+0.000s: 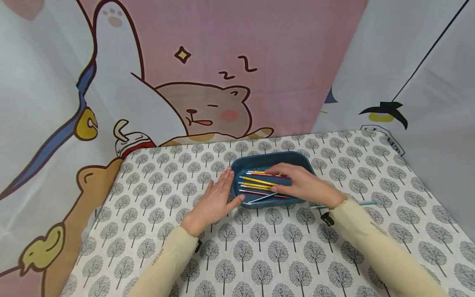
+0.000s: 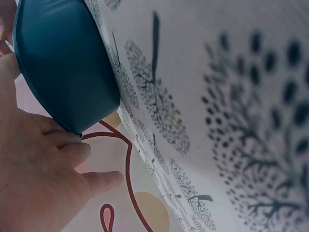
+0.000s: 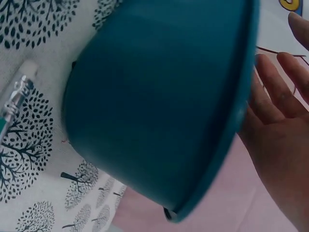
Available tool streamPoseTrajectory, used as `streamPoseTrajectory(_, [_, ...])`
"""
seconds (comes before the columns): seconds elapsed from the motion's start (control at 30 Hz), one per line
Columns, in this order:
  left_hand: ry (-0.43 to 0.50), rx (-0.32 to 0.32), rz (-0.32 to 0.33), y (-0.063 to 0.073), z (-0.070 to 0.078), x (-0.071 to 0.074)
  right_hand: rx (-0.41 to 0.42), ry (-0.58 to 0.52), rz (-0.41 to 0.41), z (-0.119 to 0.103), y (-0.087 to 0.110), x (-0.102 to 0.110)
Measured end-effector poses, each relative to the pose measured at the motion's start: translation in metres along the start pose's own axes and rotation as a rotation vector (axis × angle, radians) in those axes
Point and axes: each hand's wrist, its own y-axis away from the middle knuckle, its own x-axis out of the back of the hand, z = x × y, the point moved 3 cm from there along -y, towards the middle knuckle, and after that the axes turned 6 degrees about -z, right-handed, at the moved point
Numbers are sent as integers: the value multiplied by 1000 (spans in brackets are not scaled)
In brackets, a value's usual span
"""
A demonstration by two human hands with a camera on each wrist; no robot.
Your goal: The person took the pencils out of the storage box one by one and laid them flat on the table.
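A dark blue plastic basin (image 1: pixel 272 157) sits on the patterned cloth and holds several pencils, among them yellow pencils (image 1: pixel 259 180) and dark red ones. My left hand (image 1: pixel 214 204) rests against the basin's left end, fingers extended along its rim and thumb near the front corner. In the left wrist view its fingers lie beside the basin wall (image 2: pixel 67 63). My right hand (image 1: pixel 304 184) reaches over the basin's right side, thumb and fingers apart above the pencils. The right wrist view shows its loosely bent fingers (image 3: pixel 273 92) beyond the rim; the basin wall hides the pencils there.
A green pencil (image 1: pixel 367 203) lies on the cloth right of the basin, partly under my right forearm. The tree-print cloth (image 1: pixel 259 243) covers the table. A cartoon curtain (image 1: pixel 289 62) hangs behind it and along both sides.
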Motion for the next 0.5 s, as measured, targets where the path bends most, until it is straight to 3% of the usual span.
streamPoseTrajectory(0.27, [5,0,-7,1,0,2,-49,-56,-80,13,-14,-12])
streamPoseTrajectory(0.5, [16,7,-14,0,1,2,-43,-35,-138,17,-23,-19])
